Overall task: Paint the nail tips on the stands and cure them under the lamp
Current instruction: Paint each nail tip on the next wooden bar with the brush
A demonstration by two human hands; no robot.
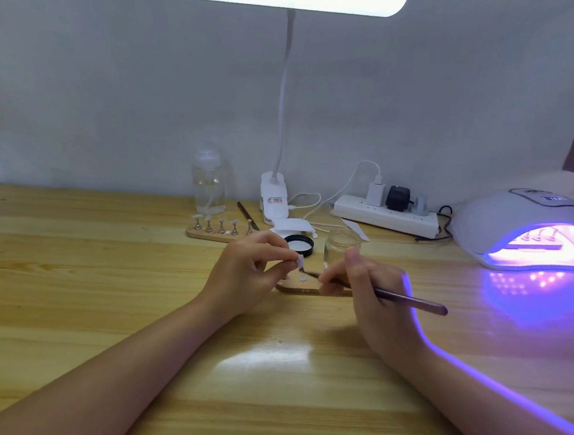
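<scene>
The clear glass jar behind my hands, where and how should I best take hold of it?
Grip the glass jar around its side wall, below the open rim. It stands upright with its black lid off beside it, so keep it level. Probably come from the right: the lid sits on its left and both hands work just in front, the right hand holding the brush.

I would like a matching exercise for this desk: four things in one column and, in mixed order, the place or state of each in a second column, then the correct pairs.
Things
1. brush
2. nail tip
3. curing lamp
4. black lid

Places or states
A. lying flat on the table beside the glass jar
B. glowing purple at the right
C. pinched by the left hand
D. held in the right hand

Pairs: 1-D, 2-C, 3-B, 4-A
</scene>
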